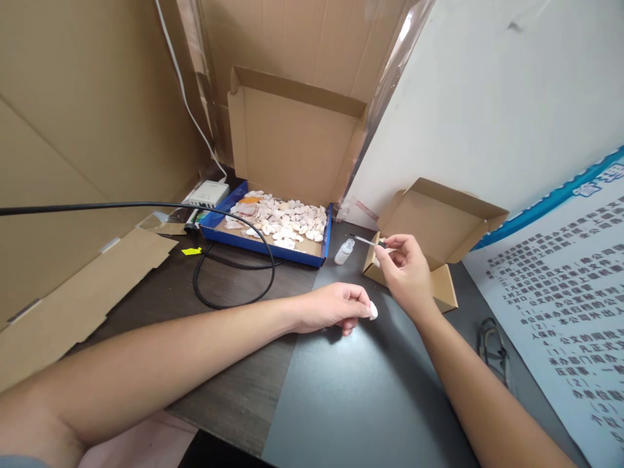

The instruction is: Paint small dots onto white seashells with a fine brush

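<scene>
My left hand (337, 308) is closed in a pinch on a small white shell (374, 311), just above the grey mat. Up and to the right of it, my right hand (405, 270) grips a dark-capped applicator brush (363, 240), whose thin stem points left with a dark tip. Below that tip stands a small open bottle (344, 252) with a white label, apart from both hands. Behind, a blue-edged cardboard box (266, 252) holds many whitish shells (287, 218) and an orange piece. The palm of my right hand is partly hidden.
A smaller open cardboard box (443, 218) stands behind my right hand. A black cable (234, 304) loops over the dark table near a white power strip (209, 194). Eyeglasses (493, 351) lie at the right beside a printed sheet (550, 312). Cardboard walls enclose the left and back.
</scene>
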Available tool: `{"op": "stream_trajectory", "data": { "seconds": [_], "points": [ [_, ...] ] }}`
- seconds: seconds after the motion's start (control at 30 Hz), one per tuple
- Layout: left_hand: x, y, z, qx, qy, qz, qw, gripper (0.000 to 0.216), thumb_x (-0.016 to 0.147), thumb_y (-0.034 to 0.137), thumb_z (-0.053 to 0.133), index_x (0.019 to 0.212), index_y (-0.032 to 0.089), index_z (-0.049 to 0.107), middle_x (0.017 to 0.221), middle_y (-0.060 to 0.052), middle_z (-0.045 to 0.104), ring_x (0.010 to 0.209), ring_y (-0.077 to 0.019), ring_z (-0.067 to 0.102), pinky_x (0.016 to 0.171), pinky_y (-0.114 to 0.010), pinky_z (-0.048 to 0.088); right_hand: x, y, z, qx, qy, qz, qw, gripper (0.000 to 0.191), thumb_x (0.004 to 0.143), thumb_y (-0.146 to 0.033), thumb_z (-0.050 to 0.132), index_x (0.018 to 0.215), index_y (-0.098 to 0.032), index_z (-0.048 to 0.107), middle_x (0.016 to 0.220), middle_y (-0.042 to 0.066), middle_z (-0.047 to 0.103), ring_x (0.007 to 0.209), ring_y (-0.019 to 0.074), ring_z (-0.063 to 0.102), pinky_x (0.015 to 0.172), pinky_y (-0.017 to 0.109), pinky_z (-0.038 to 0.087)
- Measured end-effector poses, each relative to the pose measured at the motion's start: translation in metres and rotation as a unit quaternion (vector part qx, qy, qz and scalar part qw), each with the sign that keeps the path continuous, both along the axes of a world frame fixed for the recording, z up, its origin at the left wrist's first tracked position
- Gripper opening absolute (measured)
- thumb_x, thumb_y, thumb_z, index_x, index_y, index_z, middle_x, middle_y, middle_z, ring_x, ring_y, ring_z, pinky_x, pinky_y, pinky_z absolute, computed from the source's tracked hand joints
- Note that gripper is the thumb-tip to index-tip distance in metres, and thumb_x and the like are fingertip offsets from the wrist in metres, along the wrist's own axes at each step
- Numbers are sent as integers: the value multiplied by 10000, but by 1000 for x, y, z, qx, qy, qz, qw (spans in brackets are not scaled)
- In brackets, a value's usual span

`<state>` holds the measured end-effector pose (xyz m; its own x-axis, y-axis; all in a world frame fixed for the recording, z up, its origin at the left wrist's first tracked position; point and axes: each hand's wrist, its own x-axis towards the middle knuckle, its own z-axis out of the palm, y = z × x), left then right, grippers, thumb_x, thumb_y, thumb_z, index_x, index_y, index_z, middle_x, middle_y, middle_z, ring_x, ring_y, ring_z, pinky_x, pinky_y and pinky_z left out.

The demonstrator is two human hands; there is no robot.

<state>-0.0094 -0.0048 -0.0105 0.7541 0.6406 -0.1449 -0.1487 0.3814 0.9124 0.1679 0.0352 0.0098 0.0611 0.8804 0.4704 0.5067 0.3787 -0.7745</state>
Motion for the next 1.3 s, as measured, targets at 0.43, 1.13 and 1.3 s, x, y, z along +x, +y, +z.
{"op": "stream_trajectory", "data": {
  "seconds": [0.43,1.13,1.3],
  "points": [
    [0,-1,1,1,-3,0,1000,341,714,413,776,775,177,537,607,65,502,488,-65,428,531,-235,384,-9,-2,-10,-21,10,-21,1000,265,860,-459,650,850,-237,505,785,-6,593,594,140,564,546,284,473],
    [-1,0,1,1,5,-5,1000,405,696,466,795,790,179,525,640,64,508,499,-63,435,539,-241,378,-14,-1,-8,0,-2,0,1000,224,859,-360,639,759,-240,478,686,-9,578,587,159,553,548,302,432],
    [-1,0,1,3,8,-4,1000,405,700,470,792,791,181,523,609,69,500,500,-67,436,537,-238,372,-14,-2,-6,-4,-1,-4,1000,217,846,-349,633,747,-239,474,668,-21,550,583,154,534,554,300,418]
  ]
}}
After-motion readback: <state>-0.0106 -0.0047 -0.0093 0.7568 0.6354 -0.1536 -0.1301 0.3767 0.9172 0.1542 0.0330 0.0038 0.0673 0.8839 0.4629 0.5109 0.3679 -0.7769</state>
